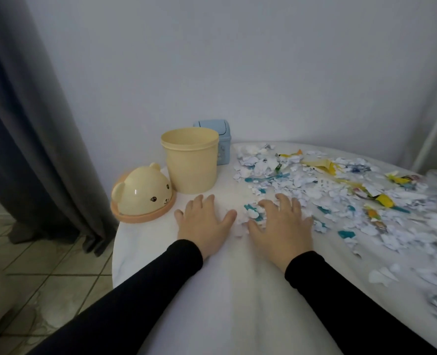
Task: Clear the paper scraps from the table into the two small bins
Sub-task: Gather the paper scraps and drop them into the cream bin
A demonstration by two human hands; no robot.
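- White-clothed table; paper scraps strewn right and far.
- We lay left hand flat, fingers spread.
- Right hand spread, pressing scraps.
- Cream bin lidless, far left; blue bin behind it.

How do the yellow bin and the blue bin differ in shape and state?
The yellow bin is round and open; its bear-face lid lies beside it. The blue bin is boxy, its lid on, and it looks smaller, half hidden behind the yellow bin. Both stand on the table, left of the paper scraps.
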